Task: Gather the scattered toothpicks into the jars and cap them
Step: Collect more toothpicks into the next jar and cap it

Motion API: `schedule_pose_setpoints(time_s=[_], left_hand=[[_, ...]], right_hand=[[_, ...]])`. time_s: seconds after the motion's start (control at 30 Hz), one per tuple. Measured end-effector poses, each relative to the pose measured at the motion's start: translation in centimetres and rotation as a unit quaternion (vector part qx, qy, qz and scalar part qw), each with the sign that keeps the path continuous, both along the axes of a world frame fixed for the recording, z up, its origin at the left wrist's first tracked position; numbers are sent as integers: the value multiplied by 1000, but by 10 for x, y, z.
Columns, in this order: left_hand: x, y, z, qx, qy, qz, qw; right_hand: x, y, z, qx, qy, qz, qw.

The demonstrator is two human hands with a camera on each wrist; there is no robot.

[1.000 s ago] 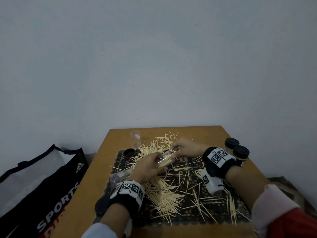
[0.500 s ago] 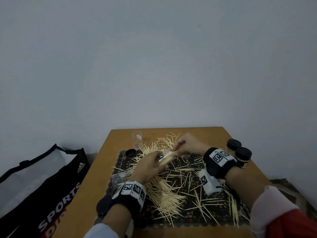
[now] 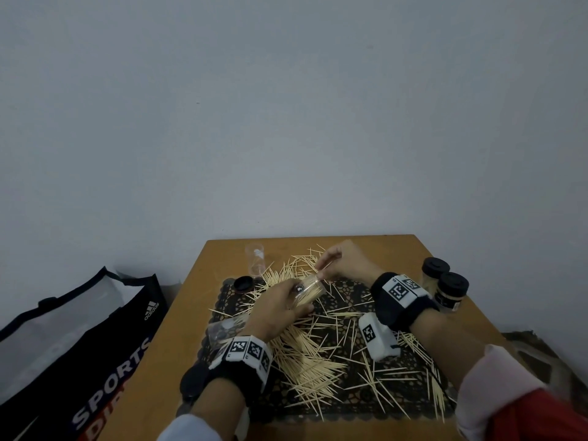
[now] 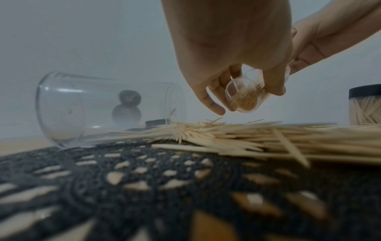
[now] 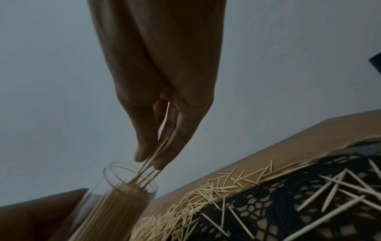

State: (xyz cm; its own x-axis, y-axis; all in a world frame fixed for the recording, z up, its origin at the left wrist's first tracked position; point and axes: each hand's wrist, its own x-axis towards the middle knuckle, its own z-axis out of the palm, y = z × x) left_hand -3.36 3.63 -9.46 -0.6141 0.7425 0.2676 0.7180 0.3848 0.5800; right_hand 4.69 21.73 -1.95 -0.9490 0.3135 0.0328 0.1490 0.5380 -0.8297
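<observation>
The left hand (image 3: 280,308) is covering most of the held jar (image 3: 310,289) in the head view, so only its mouth end is showing. The right hand (image 5: 163,91) is being cut off by the top edge in its wrist view, and the pinched toothpicks (image 5: 153,160) are smearing into a blur. The lace mat (image 4: 144,187) is blurring badly in the foreground of the left wrist view. The lying empty jar (image 3: 222,331) is partly disappearing behind the left wristband, and the black bag (image 3: 79,345) is running off the frame's left edge
</observation>
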Motion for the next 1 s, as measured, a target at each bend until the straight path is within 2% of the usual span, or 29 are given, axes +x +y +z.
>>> schedule_pose_setpoints(time_s=[0.17,0.37,0.5,0.57,0.7,0.77,0.87,1.0], left_hand=[[0,0,1,2,2,4,1000],[2,0,2,4,5,3,1000],[4,-1,4,12,6,11,1000],[3,-2,4,16,9,14,1000],[1,-2,4,18,14,14,1000],[1,-1,3,13,20,12,1000],[2,-2,3,7,21,7,1000],[1,-2,2,11,20,3,1000]], right_hand=[[0,3,-4,-51,21,-33,998],[2,-5,-11,-14,50,13,999],[0,-3,-16,-27,90,-24,995],[0,0,-18,-30,71,-34,996],[2,2,-23,-67,-6,14,998],[3,2,-25,-73,-8,28,997],[3,1,-25,-26,-8,30,999],[2,0,-19,10,2,3,1000]])
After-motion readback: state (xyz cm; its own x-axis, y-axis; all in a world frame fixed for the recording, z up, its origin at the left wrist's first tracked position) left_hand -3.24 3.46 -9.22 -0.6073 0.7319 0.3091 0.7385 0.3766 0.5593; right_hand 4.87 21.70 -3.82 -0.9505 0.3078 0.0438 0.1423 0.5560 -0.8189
